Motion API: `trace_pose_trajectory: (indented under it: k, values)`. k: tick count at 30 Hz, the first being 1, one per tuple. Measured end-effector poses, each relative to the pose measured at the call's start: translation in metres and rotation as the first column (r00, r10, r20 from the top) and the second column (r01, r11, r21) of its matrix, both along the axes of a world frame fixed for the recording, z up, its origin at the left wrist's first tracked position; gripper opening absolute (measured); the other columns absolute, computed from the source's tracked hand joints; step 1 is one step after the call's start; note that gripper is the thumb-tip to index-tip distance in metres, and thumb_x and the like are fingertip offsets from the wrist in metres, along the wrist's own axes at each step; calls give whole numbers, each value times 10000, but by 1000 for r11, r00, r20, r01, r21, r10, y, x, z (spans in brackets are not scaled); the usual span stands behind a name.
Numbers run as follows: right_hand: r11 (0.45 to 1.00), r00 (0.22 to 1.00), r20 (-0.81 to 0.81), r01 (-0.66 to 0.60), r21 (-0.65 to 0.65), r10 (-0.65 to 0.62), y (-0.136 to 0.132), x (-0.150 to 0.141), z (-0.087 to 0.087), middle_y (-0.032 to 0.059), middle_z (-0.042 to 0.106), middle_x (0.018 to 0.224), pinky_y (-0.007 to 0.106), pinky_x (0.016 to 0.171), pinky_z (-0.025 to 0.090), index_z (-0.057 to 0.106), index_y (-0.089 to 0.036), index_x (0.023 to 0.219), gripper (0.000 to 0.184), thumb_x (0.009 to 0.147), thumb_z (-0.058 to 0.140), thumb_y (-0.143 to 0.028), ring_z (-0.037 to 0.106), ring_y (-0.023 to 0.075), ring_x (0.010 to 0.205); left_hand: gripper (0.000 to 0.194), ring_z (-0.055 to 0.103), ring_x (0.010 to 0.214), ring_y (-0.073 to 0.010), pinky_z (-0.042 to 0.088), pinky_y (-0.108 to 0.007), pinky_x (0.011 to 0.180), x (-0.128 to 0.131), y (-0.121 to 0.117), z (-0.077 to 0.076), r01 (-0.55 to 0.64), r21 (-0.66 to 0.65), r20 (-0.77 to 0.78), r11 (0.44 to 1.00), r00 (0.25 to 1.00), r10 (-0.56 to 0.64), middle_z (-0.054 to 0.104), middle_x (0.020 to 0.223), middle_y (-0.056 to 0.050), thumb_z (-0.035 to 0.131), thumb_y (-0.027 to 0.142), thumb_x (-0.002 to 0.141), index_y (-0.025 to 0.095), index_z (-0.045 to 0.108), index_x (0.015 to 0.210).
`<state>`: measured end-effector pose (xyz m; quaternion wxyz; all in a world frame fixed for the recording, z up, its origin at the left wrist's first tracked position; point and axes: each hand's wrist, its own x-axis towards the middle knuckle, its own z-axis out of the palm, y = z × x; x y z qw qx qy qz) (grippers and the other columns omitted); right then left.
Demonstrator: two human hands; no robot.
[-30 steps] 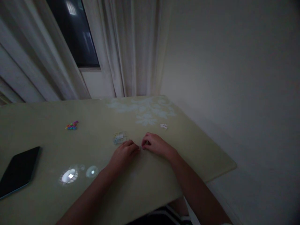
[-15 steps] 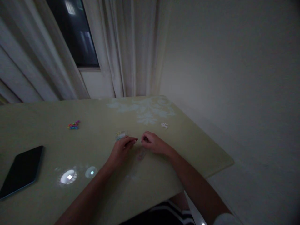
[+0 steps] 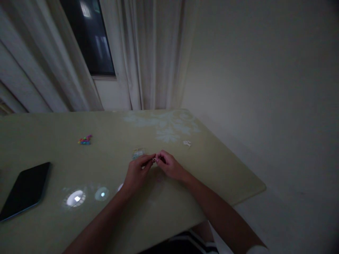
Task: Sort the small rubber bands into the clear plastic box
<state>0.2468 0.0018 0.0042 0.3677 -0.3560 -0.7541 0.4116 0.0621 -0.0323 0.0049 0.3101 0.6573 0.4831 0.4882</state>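
Observation:
My left hand (image 3: 138,170) is closed in a pinch above the table, holding a small pale piece (image 3: 154,160) at its fingertips. Pressed up against it from the right is my right hand (image 3: 169,165), also pinched, its fingertips meeting the left ones at the piece. The piece is too small and dim for me to name. Just behind my left hand lies a small clear packet (image 3: 138,152) with yellowish and pale bits in it. Several small white pieces (image 3: 187,143) lie to the right, beyond my right hand.
Colourful small pieces (image 3: 85,140) sit in a pile at the left on the glossy pale table (image 3: 169,211). A dark tablet (image 3: 25,190) lies flat at the far left. Curtains (image 3: 156,53) and a wall (image 3: 259,88) border the table.
My right hand has moved left, closing the small gap, so the fingertips of both hands now meet. The whole view has shifted slightly.

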Motion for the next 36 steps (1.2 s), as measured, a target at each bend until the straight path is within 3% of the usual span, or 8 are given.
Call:
trace_pose_trajectory:
  k: [6,13,18,24,27,31,34,36]
  values:
    - [999,996,-82,26,-39,-29,-2,-5,-4,16,621,898,275,756,472,564,-199,940,259,998,555,-451,585,158,818,280,755,894,-226,579,-318,784,2,0,3,38,12,3,999,999,-38,827,1024,-85,639,330,941,217,815,1127]
    - [994,993,-96,64,-94,-73,-2,-6,0,-13,627,808,240,587,392,678,-183,958,306,940,692,-488,502,117,639,246,762,836,-222,588,-320,780,-4,4,3,-4,-28,47,1000,999,5,827,949,-76,691,383,902,207,812,1025]
    - [991,995,-33,102,93,-99,2,-5,3,27,674,929,247,655,442,750,-180,1012,223,927,755,-386,552,121,698,305,771,821,-220,608,-323,781,-16,13,10,-47,-103,221,994,973,68,813,919,-82,728,458,859,177,776,970]
    - [980,978,179,71,185,-105,6,-8,-2,16,672,910,250,733,459,769,-189,962,32,933,755,-183,587,127,752,368,770,803,-230,620,-344,772,-26,19,16,-24,-169,155,985,987,50,817,891,-89,733,493,821,171,801,985]
    - [982,959,270,34,186,-84,6,-8,-2,23,675,949,253,772,470,781,-190,971,76,927,753,-134,612,133,797,409,772,801,-235,625,-353,776,-33,19,21,-57,-178,170,982,981,88,826,896,-96,761,500,787,167,810,1019]
    - [976,964,266,-84,199,28,-4,-10,5,44,680,1030,276,873,500,799,-204,988,110,896,835,-251,650,168,939,381,761,795,-225,620,-342,778,-49,19,32,-118,-176,231,977,960,157,828,889,-86,836,484,730,176,817,954]
    - [924,928,308,-291,249,209,-18,-19,9,55,684,1122,298,968,497,799,-225,1066,289,838,886,-381,646,195,1063,374,756,807,-216,620,-337,795,-61,18,38,-146,-189,277,971,941,195,829,894,-73,878,467,695,185,823,934]
    - [873,877,398,-397,285,269,-27,-27,8,66,697,1156,304,981,493,790,-223,1109,262,909,820,-390,645,199,1076,369,755,824,-213,622,-336,806,-67,18,41,-176,-185,314,967,922,228,830,902,-65,887,463,690,193,824,932]
